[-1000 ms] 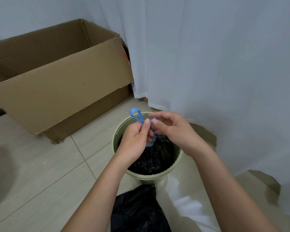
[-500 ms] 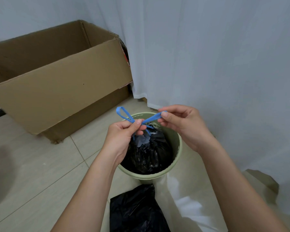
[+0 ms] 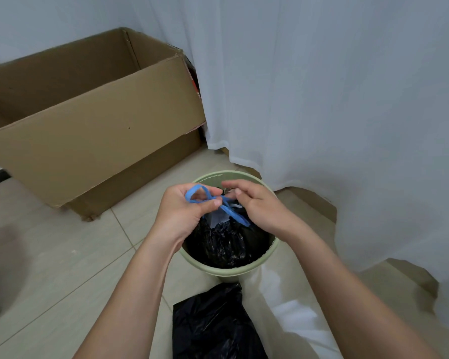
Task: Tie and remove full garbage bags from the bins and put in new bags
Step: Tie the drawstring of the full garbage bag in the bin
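Hands over green bin (image 3: 270, 251): left hand (image 3: 184, 212) pinches blue drawstring (image 3: 227, 207) loop of black bag (image 3: 224, 244), right hand (image 3: 257, 206) fingers curled, its grip unclear.

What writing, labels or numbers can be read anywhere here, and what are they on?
None can be read.
Box: plain brown card, no print visible.
Red strip at the box's far right corner: may carry marks, too small and blurred to read.
Bin, black bag, blue drawstring, curtain: no text.
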Demonstrator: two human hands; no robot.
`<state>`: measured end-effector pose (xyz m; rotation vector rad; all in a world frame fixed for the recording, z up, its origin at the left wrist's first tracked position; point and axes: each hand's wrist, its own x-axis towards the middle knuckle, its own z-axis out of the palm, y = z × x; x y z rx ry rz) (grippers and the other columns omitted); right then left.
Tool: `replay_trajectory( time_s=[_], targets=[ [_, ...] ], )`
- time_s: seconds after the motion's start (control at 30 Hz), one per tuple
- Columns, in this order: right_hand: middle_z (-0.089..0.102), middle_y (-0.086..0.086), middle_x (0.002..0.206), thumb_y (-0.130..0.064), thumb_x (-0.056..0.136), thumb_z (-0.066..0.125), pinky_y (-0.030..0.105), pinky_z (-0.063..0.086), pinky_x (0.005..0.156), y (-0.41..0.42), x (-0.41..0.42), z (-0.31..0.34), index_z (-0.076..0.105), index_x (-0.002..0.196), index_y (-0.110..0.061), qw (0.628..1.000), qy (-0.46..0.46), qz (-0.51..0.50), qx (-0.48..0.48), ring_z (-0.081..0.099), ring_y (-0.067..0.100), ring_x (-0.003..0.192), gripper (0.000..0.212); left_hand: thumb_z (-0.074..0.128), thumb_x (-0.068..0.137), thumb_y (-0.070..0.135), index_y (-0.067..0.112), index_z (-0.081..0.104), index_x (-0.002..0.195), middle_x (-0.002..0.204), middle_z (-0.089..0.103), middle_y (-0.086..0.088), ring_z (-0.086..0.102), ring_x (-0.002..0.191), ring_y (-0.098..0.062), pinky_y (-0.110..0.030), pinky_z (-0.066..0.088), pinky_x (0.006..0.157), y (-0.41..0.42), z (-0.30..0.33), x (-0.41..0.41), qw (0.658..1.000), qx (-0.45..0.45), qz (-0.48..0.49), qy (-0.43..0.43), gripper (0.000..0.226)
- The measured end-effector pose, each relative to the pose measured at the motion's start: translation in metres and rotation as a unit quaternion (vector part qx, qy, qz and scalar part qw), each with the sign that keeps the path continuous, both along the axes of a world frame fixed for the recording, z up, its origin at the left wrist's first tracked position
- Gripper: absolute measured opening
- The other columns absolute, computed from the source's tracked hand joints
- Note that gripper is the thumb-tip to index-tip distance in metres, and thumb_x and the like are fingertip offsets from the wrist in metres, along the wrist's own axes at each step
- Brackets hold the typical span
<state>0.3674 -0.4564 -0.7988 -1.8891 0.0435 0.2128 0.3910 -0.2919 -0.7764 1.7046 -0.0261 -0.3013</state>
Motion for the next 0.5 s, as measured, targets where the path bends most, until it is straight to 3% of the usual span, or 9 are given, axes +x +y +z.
replay_trajectory(
  time_s=[0.13,0.2,0.3,0.4,0.5],
  targets=[
    [0.065,-0.008,0.075,-0.018,0.104,0.038,0.002,0.04,0.066,0.0,0.001,0.003,0.066,0.111,-0.018,1.0,0.003,-0.017,-0.001,0.058,-0.006,0.076,0.029,0.076,0.074,-0.007,0.021,0.073,0.07,0.063,0.071,0.008,0.063,0.059,0.001,-0.009,0.045,0.055,0.002,-0.004,0.002,0.993,0.09,0.021,-0.073,0.028],
    [0.067,-0.008,0.071,-0.02,0.103,0.039,0.005,0.042,0.07,0.0,-0.001,0.005,0.069,0.095,-0.022,1.0,0.013,-0.016,0.017,0.061,-0.003,0.081,0.03,0.075,0.075,-0.008,0.02,0.072,0.068,0.06,0.07,0.007,0.063,0.056,-0.001,-0.011,0.045,0.053,0.0,-0.006,0.002,0.991,0.092,0.052,-0.081,0.029],
    [0.073,0.002,0.082,-0.025,0.103,0.04,0.021,0.043,0.088,0.003,-0.003,0.008,0.066,0.067,-0.03,1.0,0.016,-0.005,0.02,0.064,0.011,0.097,0.045,0.075,0.074,-0.007,0.019,0.071,0.069,0.062,0.071,0.004,0.065,0.054,-0.002,-0.012,0.044,0.049,-0.006,-0.007,0.0,0.99,0.074,0.079,-0.085,0.027],
    [0.068,-0.006,0.069,-0.031,0.103,0.04,0.013,0.04,0.074,0.005,-0.005,0.011,0.066,0.057,-0.038,1.0,0.009,0.001,0.009,0.058,0.003,0.072,0.054,0.075,0.073,-0.008,0.015,0.069,0.068,0.082,0.069,-0.007,0.07,0.06,-0.009,-0.013,0.047,0.052,-0.012,-0.008,-0.001,0.988,0.061,0.083,-0.115,0.024],
    [0.06,-0.007,0.067,-0.042,0.102,0.039,0.016,0.037,0.065,0.003,-0.004,0.01,0.064,0.054,-0.029,1.0,0.012,-0.006,-0.003,0.049,0.002,0.065,0.055,0.073,0.075,-0.008,0.007,0.069,0.072,0.071,0.072,-0.006,0.07,0.061,-0.011,-0.014,0.049,0.055,-0.013,-0.009,-0.002,0.992,0.028,0.07,-0.099,0.016]
  ],
)
